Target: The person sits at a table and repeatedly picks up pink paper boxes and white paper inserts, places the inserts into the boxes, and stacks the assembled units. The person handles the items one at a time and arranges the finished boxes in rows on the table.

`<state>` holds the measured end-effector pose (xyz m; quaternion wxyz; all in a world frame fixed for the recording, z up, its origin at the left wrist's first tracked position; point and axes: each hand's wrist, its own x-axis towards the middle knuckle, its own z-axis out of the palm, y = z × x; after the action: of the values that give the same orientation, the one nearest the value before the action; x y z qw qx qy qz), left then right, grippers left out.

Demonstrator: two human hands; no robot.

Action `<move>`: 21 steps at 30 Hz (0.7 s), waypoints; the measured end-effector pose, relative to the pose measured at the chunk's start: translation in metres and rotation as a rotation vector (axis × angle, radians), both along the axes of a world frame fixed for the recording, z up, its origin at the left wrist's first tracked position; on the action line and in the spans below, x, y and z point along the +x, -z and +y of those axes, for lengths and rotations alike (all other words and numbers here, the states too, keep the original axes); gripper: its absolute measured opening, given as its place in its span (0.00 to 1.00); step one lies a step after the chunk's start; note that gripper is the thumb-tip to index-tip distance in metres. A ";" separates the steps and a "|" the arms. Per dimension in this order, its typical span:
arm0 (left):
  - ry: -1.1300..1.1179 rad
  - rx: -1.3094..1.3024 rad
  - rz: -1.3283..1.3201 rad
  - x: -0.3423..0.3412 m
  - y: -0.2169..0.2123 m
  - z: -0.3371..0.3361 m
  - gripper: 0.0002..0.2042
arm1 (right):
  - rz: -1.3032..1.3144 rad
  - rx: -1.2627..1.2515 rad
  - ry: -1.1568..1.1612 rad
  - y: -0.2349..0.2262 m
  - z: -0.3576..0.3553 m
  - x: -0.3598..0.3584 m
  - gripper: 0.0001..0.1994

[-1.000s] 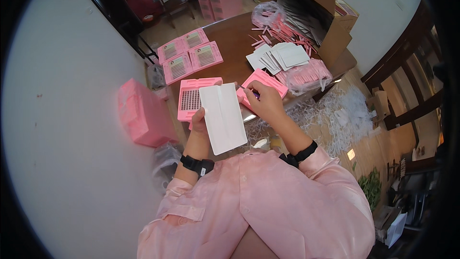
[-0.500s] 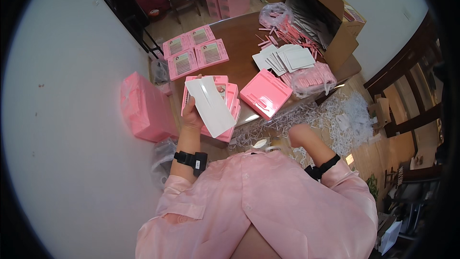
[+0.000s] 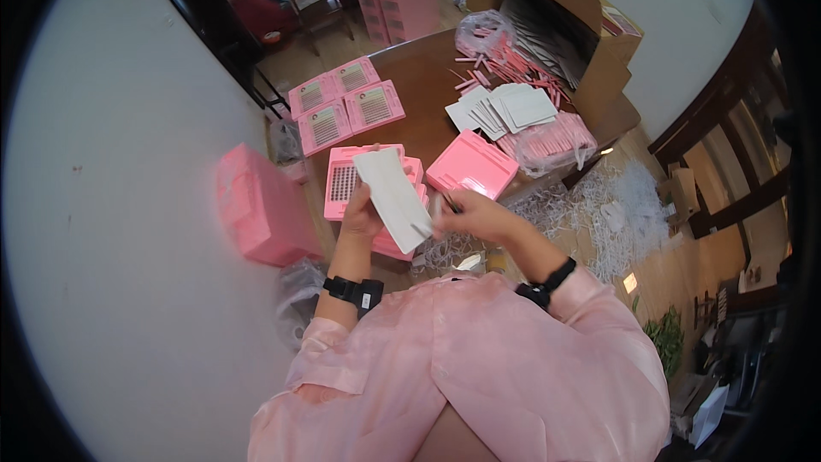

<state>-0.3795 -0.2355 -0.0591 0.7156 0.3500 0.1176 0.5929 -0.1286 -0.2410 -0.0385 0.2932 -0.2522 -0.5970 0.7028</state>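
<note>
My left hand (image 3: 363, 212) grips a long white card (image 3: 393, 195) by its left edge, thumb on top, and holds it tilted over the stack of pink cases. My right hand (image 3: 472, 216) is closed around a slim dark pointed tool (image 3: 451, 202), its exact kind not clear. The right fingertips are at the card's lower right edge, slightly blurred. Partly hidden beneath the card, an open pink case (image 3: 342, 181) shows rows of small dark pieces. Beyond my right hand lies a shiny pink case (image 3: 472, 162) on the table's near edge.
Several pink labelled cases (image 3: 325, 126) lie at the table's left. White cards (image 3: 523, 108), pink sticks (image 3: 539, 65), a plastic bag of pink pieces (image 3: 560, 142) and a cardboard box (image 3: 614, 56) fill the right. Shredded paper (image 3: 611, 214) covers the floor; a pink wrapped stack (image 3: 256, 205) stands left.
My right hand has come up from beside the table to the card's edge, holding the slim dark tool. My left hand and the white card have shifted slightly right.
</note>
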 end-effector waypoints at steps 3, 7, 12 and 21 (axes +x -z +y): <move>-0.107 0.011 0.013 -0.019 -0.003 -0.006 0.47 | -0.884 0.471 -0.456 0.015 0.003 0.046 0.17; -0.031 -0.006 0.012 -0.018 -0.002 -0.016 0.46 | -1.120 0.480 -0.402 0.015 -0.002 0.053 0.21; 0.147 -0.036 0.183 0.004 0.013 -0.015 0.47 | -0.508 0.403 0.234 -0.005 0.001 -0.007 0.15; 0.209 -0.122 0.217 0.033 0.034 -0.024 0.47 | -0.189 -0.160 0.140 0.018 -0.002 -0.020 0.16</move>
<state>-0.3470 -0.2592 -0.0928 0.7764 0.3782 0.1931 0.4657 -0.1491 -0.2433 -0.0564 0.2630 -0.3810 -0.5448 0.6991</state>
